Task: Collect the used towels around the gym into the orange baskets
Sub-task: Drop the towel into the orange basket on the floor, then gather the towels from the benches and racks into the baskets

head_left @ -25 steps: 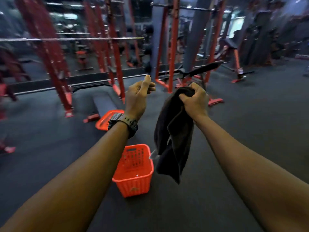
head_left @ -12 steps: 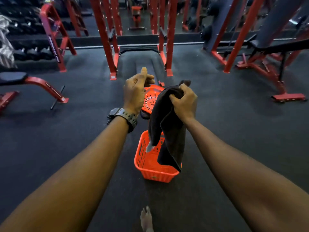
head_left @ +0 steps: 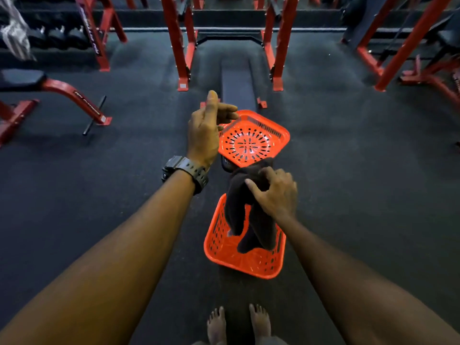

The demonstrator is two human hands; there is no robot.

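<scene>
At nine o'clock on the dark gym floor (head_left: 348, 170), a red-framed bench (head_left: 62, 90) is seen. Nearer the centre, the left hand (head_left: 206, 130), with a watch (head_left: 185, 171) worn at its wrist, is held up released, nothing being grasped. At twelve o'clock a far orange basket (head_left: 254, 138) is tilted. Just below, a dark towel (head_left: 246, 210) is grasped by the right hand (head_left: 276, 195), its lower end hung inside the near orange basket (head_left: 224, 250). Bare feet (head_left: 239, 324) are seen at six o'clock.
</scene>
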